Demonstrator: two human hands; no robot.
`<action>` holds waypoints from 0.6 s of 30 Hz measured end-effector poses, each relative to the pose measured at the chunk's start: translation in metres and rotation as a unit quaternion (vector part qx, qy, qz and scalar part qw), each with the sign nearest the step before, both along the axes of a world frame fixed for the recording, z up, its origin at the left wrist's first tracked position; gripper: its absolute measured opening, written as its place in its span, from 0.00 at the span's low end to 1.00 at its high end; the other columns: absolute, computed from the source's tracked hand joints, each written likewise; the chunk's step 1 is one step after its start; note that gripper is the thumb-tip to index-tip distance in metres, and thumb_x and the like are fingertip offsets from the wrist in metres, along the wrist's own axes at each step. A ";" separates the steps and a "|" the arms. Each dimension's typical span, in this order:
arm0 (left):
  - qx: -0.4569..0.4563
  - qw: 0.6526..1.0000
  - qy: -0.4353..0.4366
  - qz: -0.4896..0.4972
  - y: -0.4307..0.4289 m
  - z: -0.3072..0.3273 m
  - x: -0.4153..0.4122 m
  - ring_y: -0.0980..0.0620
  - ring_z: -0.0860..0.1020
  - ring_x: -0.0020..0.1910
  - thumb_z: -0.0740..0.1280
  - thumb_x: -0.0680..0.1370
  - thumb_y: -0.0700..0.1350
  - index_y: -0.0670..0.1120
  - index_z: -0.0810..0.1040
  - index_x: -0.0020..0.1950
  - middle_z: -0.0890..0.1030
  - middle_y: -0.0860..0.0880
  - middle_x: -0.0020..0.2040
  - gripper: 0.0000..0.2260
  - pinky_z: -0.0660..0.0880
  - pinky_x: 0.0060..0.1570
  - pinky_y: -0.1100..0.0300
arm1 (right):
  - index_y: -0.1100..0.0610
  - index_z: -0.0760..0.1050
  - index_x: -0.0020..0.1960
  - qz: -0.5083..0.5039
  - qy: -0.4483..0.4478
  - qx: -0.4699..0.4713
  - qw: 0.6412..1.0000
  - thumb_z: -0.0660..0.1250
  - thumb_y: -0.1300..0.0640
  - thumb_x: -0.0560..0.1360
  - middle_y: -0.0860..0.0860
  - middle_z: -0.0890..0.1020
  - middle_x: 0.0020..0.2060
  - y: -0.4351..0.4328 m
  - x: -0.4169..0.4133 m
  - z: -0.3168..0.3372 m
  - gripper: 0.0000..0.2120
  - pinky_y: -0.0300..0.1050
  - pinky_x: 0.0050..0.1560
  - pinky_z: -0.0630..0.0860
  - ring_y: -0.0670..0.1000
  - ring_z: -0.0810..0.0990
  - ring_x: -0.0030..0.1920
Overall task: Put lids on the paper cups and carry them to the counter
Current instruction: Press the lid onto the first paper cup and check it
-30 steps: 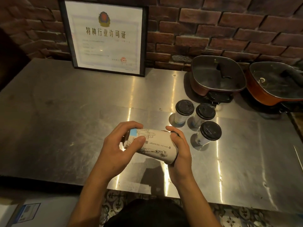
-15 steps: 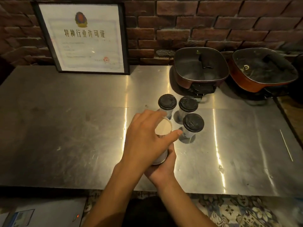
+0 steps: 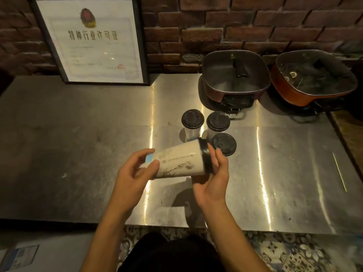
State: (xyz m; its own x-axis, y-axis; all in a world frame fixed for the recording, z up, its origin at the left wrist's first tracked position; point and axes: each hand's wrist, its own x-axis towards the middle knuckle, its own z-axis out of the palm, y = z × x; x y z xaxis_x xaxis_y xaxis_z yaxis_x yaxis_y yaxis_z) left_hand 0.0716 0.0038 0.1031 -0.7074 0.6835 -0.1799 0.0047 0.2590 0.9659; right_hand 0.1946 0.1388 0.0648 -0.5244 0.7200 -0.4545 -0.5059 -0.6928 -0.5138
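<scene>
1. The left hand [image 3: 135,173], at lower centre of the frame, grips the narrow base end of the paper cup [image 3: 176,161], with thumb and fingers curled round it
2. That cup is held in the air above the steel table [image 3: 78,154]. It lies nearly on its side, base to the left and mouth to the right, the mouth end a little higher. It is white and tapered, with a dark line drawing printed along its wall and a small blue patch near the base
3. A black lid [image 3: 206,158] already covers its mouth. It looks seated, though I cannot tell if the rim is snapped down all the way round
4. The right hand [image 3: 212,183], just right of centre, is spread with its fingers nearly straight, laid against the top of the lid as if pressing it home
5. Just above and to the right of the hands, three more lidded cups [image 3: 192,120] stand upright and close together on the table
6. My judgement is that the lidding is almost finished: three cups are done, a fourth is being checked, and no bare cup or spare lid is in view
7. What is left is to set this cup upright and carry all four over; I cannot tell whether this table is itself the counter
</scene>
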 end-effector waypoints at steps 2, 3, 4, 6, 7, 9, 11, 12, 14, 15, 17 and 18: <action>0.008 0.999 -0.027 -0.031 -0.009 -0.011 -0.003 0.53 0.82 0.58 0.76 0.74 0.51 0.53 0.79 0.64 0.82 0.56 0.58 0.19 0.81 0.50 0.63 | 0.59 0.78 0.65 -0.024 -0.029 0.065 0.997 0.75 0.40 0.65 0.58 0.83 0.55 -0.005 -0.011 0.009 0.35 0.54 0.58 0.76 0.56 0.81 0.57; 0.006 0.998 -0.027 -0.048 -0.013 -0.016 -0.004 0.55 0.81 0.60 0.76 0.73 0.53 0.53 0.78 0.65 0.82 0.58 0.58 0.22 0.81 0.51 0.63 | 0.57 0.78 0.66 -0.030 -0.050 0.095 0.994 0.76 0.38 0.64 0.59 0.83 0.57 -0.010 -0.017 0.012 0.36 0.56 0.61 0.76 0.56 0.82 0.58; 0.007 0.998 -0.027 -0.058 -0.016 -0.021 -0.008 0.56 0.80 0.62 0.75 0.71 0.55 0.53 0.77 0.67 0.81 0.60 0.59 0.25 0.81 0.53 0.62 | 0.55 0.78 0.65 -0.029 -0.071 0.123 0.989 0.76 0.37 0.62 0.57 0.83 0.57 -0.016 -0.025 0.014 0.37 0.57 0.61 0.77 0.55 0.82 0.58; 0.012 0.998 -0.029 -0.049 -0.025 -0.026 -0.019 0.56 0.79 0.64 0.74 0.69 0.57 0.56 0.76 0.69 0.80 0.62 0.61 0.28 0.82 0.55 0.58 | 0.49 0.77 0.65 -0.009 -0.097 0.179 0.979 0.77 0.34 0.61 0.53 0.83 0.57 -0.027 -0.040 0.014 0.36 0.59 0.61 0.79 0.55 0.83 0.59; 0.012 0.999 -0.028 -0.040 -0.029 -0.027 -0.027 0.55 0.78 0.64 0.74 0.69 0.57 0.57 0.75 0.69 0.79 0.63 0.61 0.28 0.82 0.55 0.57 | 0.47 0.75 0.66 0.012 -0.106 0.213 0.971 0.77 0.33 0.61 0.52 0.83 0.58 -0.032 -0.047 0.013 0.38 0.58 0.61 0.79 0.56 0.81 0.61; 0.009 0.999 -0.027 -0.022 -0.040 -0.027 -0.044 0.52 0.78 0.65 0.77 0.72 0.55 0.59 0.75 0.68 0.78 0.61 0.63 0.26 0.82 0.56 0.54 | 0.44 0.72 0.68 0.067 -0.132 0.287 0.946 0.78 0.35 0.62 0.46 0.81 0.60 -0.039 -0.060 0.011 0.38 0.52 0.59 0.81 0.52 0.80 0.64; 0.011 0.999 -0.033 -0.005 -0.053 -0.028 -0.065 0.48 0.78 0.66 0.77 0.72 0.56 0.59 0.75 0.68 0.77 0.57 0.66 0.26 0.82 0.58 0.51 | 0.39 0.70 0.68 0.125 -0.158 0.345 0.917 0.81 0.41 0.64 0.36 0.80 0.59 -0.044 -0.076 0.011 0.36 0.40 0.54 0.81 0.41 0.78 0.63; 0.011 0.999 -0.031 -0.002 -0.059 -0.029 -0.077 0.48 0.78 0.66 0.77 0.71 0.58 0.60 0.76 0.68 0.77 0.56 0.67 0.26 0.81 0.60 0.50 | 0.37 0.69 0.67 0.151 -0.171 0.366 0.902 0.83 0.44 0.63 0.31 0.79 0.58 -0.046 -0.085 0.011 0.37 0.34 0.52 0.79 0.37 0.78 0.61; 0.001 1.000 -0.011 -0.006 -0.070 -0.036 -0.098 0.53 0.77 0.67 0.75 0.71 0.60 0.62 0.77 0.66 0.79 0.58 0.67 0.24 0.79 0.64 0.49 | 0.37 0.69 0.68 0.203 -0.215 0.419 0.858 0.83 0.45 0.62 0.29 0.77 0.59 -0.047 -0.103 0.008 0.39 0.31 0.53 0.78 0.35 0.77 0.61; -0.006 1.000 0.000 -0.007 -0.076 -0.040 -0.108 0.56 0.77 0.67 0.74 0.73 0.59 0.63 0.78 0.64 0.79 0.60 0.65 0.20 0.77 0.66 0.50 | 0.38 0.69 0.68 0.224 -0.237 0.453 0.830 0.84 0.45 0.62 0.30 0.77 0.60 -0.049 -0.113 0.005 0.40 0.33 0.55 0.78 0.36 0.77 0.62; -0.015 1.000 0.001 0.015 -0.084 -0.048 -0.127 0.57 0.77 0.66 0.69 0.78 0.54 0.60 0.80 0.63 0.81 0.59 0.64 0.13 0.76 0.68 0.50 | 0.39 0.68 0.69 0.256 -0.276 0.513 0.771 0.84 0.42 0.60 0.33 0.76 0.62 -0.053 -0.134 -0.003 0.42 0.35 0.60 0.77 0.39 0.76 0.64; -0.015 0.999 -0.006 0.038 -0.085 -0.050 -0.135 0.56 0.78 0.65 0.66 0.80 0.52 0.58 0.81 0.63 0.82 0.58 0.63 0.12 0.76 0.66 0.50 | 0.39 0.67 0.70 0.271 -0.293 0.539 0.742 0.84 0.41 0.60 0.34 0.75 0.63 -0.055 -0.144 -0.008 0.44 0.36 0.61 0.76 0.41 0.76 0.64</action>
